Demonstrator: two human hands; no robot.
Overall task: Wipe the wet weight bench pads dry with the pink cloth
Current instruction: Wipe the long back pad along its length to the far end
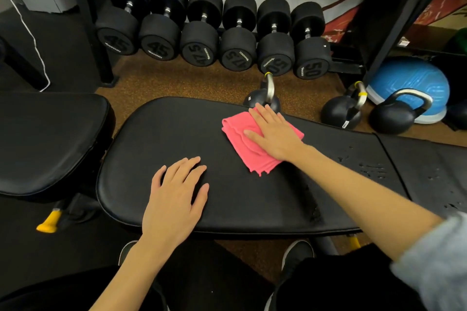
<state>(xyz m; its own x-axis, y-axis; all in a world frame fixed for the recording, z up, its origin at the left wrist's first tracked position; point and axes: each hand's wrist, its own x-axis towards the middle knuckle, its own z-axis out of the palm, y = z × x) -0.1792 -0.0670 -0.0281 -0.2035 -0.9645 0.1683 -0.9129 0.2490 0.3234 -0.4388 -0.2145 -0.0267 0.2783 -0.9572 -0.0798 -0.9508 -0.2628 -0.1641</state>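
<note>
Right hand [271,131] flat and open, pinning the cloth [249,149] on the bench pad [177,134] mid-frame, left hand [177,192] spread empty below; cloth looks soft, light, best pressed by palm; droplets [369,166] right.

Numerals on the dumbbell ends [202,54], left to right: 45, 45, 47.5, 47.5, 50, 50.

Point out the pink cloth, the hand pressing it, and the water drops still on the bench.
pink cloth [250,156]: head view, bare lower fold.
right hand [274,134]: head view, back of hand.
water drops [371,168]: head view, wet patch at pad's right end.
</note>
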